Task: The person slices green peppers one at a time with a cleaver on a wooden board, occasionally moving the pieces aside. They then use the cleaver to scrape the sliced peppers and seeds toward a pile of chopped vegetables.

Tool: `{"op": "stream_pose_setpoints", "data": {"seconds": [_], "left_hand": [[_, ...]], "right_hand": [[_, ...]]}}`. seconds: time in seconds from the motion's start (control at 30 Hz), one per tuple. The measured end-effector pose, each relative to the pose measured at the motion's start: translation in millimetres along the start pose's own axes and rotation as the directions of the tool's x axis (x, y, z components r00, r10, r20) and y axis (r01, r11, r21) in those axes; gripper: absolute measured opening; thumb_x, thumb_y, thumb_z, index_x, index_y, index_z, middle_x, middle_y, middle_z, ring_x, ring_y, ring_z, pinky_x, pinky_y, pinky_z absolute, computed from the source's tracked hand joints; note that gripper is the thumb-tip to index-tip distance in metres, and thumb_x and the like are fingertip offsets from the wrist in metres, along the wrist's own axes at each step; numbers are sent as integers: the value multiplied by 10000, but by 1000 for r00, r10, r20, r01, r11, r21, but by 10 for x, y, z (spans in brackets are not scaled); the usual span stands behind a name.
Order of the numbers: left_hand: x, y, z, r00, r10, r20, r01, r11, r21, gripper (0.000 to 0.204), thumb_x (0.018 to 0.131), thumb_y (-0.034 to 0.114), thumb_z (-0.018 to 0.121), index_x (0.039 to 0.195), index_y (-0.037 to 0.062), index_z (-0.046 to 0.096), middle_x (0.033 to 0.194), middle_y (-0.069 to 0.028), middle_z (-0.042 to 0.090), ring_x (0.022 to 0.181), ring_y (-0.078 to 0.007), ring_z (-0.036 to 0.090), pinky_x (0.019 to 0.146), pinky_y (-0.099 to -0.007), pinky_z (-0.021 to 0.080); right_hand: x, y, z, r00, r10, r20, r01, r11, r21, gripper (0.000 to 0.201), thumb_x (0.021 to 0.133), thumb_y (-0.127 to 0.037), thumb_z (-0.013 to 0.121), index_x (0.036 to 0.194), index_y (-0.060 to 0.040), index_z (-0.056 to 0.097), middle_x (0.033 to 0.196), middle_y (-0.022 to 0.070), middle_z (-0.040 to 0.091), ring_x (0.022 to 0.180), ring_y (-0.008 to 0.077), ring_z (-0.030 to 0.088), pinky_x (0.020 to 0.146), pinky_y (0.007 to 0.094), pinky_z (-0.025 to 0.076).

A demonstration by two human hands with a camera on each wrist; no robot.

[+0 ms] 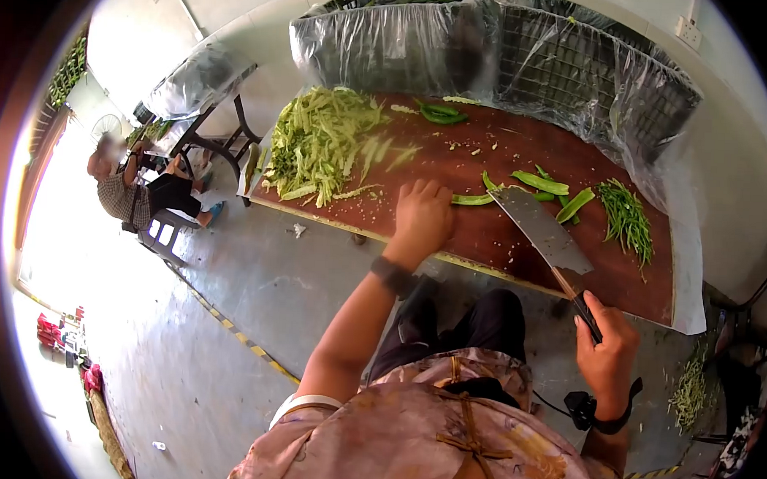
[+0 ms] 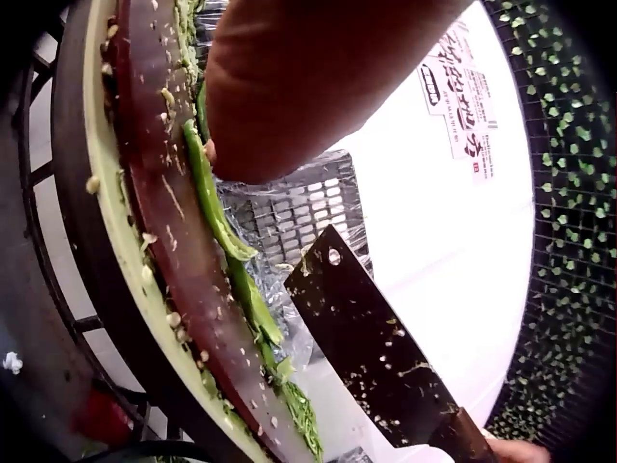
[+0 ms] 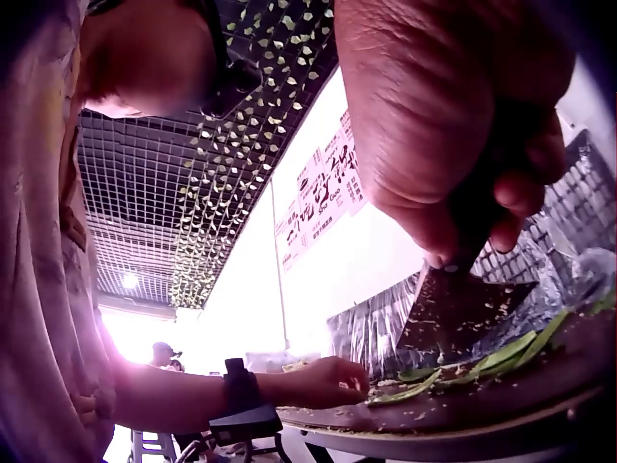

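My right hand (image 1: 610, 342) grips the dark handle of a cleaver (image 1: 540, 231). Its broad blade, flecked with seeds, slants over the table; the left wrist view shows the blade (image 2: 362, 338) raised beside the pepper. At the table's near side my left hand (image 1: 424, 216) holds a halved green pepper (image 1: 473, 199) by one end, its fingers bent over it. That end is hidden under the fingers. More green pepper pieces (image 1: 541, 182) lie past the cleaver's tip. To their right sits a bunch of thin green pepper strips (image 1: 627, 218).
A big heap of pale green shreds (image 1: 323, 144) covers the table's left end. Whole green peppers (image 1: 443, 114) lie at the back of the brown tabletop (image 1: 485, 239). Plastic-lined crates (image 1: 398, 50) stand behind it. Another person (image 1: 128, 188) sits at the far left.
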State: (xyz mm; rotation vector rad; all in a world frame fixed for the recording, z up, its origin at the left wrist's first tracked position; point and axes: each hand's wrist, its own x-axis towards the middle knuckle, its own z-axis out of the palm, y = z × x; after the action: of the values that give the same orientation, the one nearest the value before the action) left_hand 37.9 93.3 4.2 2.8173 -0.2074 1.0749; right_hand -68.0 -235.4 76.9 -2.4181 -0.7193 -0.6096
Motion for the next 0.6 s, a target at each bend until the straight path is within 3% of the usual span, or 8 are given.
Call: {"op": "stream_pose_setpoints", "data": {"seconds": [0.17, 0.23, 0.37, 0.43, 0.53, 0.6], "left_hand": [[82, -52, 86, 992, 115, -45, -115, 993, -8, 76, 721, 170, 623, 767, 113, 644, 916, -48, 590, 942, -245, 553, 818, -392, 423], [147, -89, 153, 982, 179, -65, -174, 981, 81, 93, 732, 178, 618, 785, 112, 657, 894, -46, 580, 929, -245, 552, 820, -397, 421], [177, -40, 137, 983, 138, -118, -130, 989, 72, 119, 743, 191, 605, 795, 112, 678, 890, -45, 583, 926, -245, 551, 812, -405, 418], [103, 90, -40, 998, -64, 16, 61, 989, 137, 137, 753, 219, 607, 781, 116, 692, 882, -43, 598, 920, -246, 555, 799, -408, 415], [-58, 307, -58, 991, -92, 95, 71, 977, 203, 143, 754, 245, 618, 754, 127, 699, 868, -46, 610, 910, -242, 560, 788, -411, 412], [-113, 466, -48, 977, -82, 199, 53, 987, 150, 206, 745, 321, 681, 783, 122, 721, 861, -45, 614, 920, -248, 565, 800, -417, 414]], "right_hand": [[62, -18, 27, 999, -15, 30, 16, 999, -35, 380, 751, -27, 733, 1124, -57, 669, 784, 122, 626, 698, 316, 618, 618, 402, 482], [73, -37, 43, 999, -41, 20, 41, 999, -5, 377, 754, -32, 736, 1124, -61, 671, 777, 120, 623, 695, 316, 617, 613, 406, 481], [45, -22, 43, 999, -42, 9, 42, 999, 7, 387, 752, -35, 739, 1131, -62, 668, 785, 120, 625, 694, 318, 616, 609, 411, 479], [22, -20, 49, 999, -37, -27, 38, 999, 15, 399, 752, -37, 741, 1142, -64, 664, 796, 123, 626, 692, 318, 615, 605, 416, 477], [22, -3, 57, 1000, -5, 21, 5, 999, -31, 409, 755, -39, 740, 1155, -66, 658, 813, 126, 629, 697, 315, 618, 610, 415, 480], [48, -5, 61, 998, -12, 59, 15, 999, -46, 410, 764, -44, 740, 1164, -71, 656, 832, 121, 638, 715, 315, 624, 621, 408, 486]]}}
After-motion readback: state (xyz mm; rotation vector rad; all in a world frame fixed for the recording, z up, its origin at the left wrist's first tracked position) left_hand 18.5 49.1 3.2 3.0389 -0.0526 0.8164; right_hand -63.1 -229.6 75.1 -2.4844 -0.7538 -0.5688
